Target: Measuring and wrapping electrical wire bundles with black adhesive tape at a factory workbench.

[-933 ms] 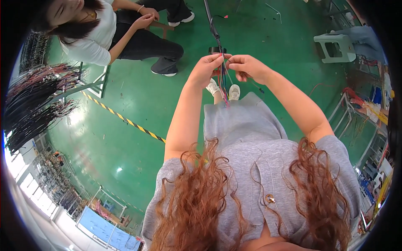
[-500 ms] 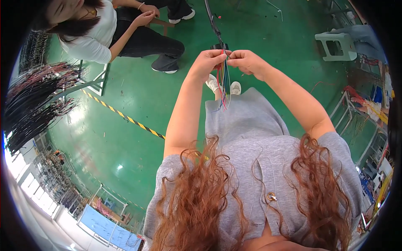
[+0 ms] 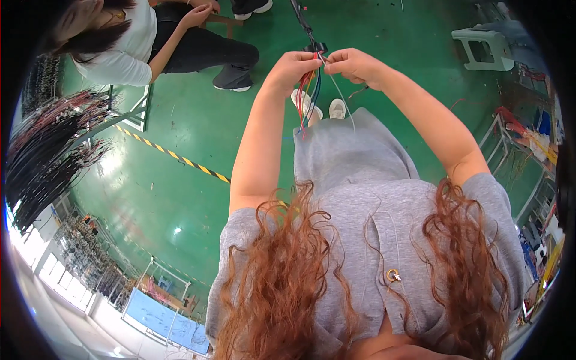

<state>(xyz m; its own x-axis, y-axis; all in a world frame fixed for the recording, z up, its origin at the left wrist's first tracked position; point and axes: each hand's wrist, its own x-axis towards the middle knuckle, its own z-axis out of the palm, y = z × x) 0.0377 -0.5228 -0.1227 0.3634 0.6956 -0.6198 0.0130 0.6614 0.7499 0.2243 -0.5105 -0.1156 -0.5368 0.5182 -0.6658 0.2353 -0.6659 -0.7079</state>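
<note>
Hanging from a black cable [image 3: 302,19] that comes in at the top, a bunch of coloured wires [image 3: 302,99] sits mostly at the left hand [image 3: 290,73], with its loose ends trailing down over the shoes [image 3: 337,108] and the upper edge of the grey skirt [image 3: 360,144]. The left thumb and fingers close on the bunch, gripping it near its top, just below a black ring-shaped thing [image 3: 314,47] on the cable. The right hand [image 3: 357,67] is just beside, its thumb and forefinger pinched together on the bunch's right side; which strand they grip is too small to tell. A pale wire [image 3: 345,96] slants down from between the hands, and a short dark end [image 3: 359,91] pokes out beneath the right fingers.
</note>
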